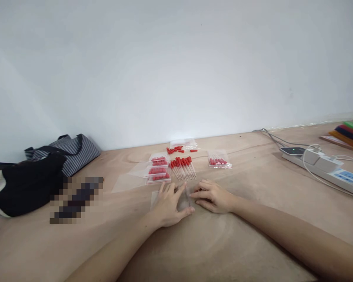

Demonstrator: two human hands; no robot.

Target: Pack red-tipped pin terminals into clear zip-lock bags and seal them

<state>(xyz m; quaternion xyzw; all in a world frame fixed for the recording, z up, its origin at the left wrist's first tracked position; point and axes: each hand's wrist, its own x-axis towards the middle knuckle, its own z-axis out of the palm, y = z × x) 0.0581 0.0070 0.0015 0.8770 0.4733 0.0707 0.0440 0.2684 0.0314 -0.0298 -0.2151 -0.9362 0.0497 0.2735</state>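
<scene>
Because the overlapping bags of red bulbs (pixel 159 171) lie just beyond the left hand (pixel 168 205), a careless sweep could slide them out of line. That hand lies flat, thumb and forefinger spread apart, over a thin clear bag (pixel 182 202) on the table; uneven pressure could crease it or let it slip. Farther off, loose red bulbs (pixel 173 150) might roll if knocked. The red-topped droppers (pixel 184 166) lie fanned just past the fingertips, so a forward nudge could scatter them. The right hand (pixel 213 197) curls its fingers at the bag's right edge; whether they pinch it I cannot tell, and so thin a film could evade them.
</scene>
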